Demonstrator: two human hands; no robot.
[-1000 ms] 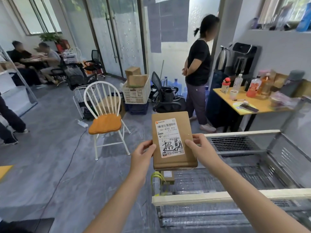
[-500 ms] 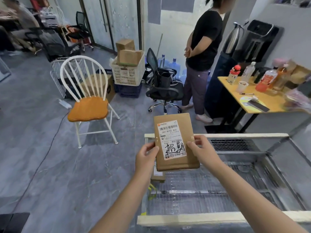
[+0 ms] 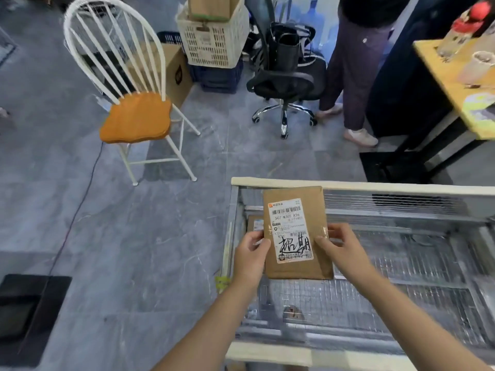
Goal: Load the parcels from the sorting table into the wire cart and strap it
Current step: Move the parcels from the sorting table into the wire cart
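Wire cart: metal mesh floor and sides, pale padded bars along the far and near rims, seen from above at lower right.
Parcel: flat brown cardboard, face up, with a white shipping label showing barcodes and black handwritten marks. Held in the air over the cart, near its far left corner.
Left hand: pinching the parcel's left edge, thumb on top beside the label, fingers curled underneath.
Right hand: pinching the parcel's right edge, thumb on the top face, fingers curled underneath.
Second parcel: brown, lying on the mesh in the cart's far left corner, mostly hidden under the held one.
Yellow strip: at the cart's left edge, too blurred to identify.
White chair: spindle back, orange seat, on the grey floor beyond the cart's far left corner.
Office chair: black, on castors, beyond the cart's far edge.
Basket: white plastic lattice with a cardboard box inside, set on a dark crate.
Bystander: dark trousers, pale shoes, standing between the office chair and the table.
Table: yellow top at far right, carrying a red-capped bottle and a cup.
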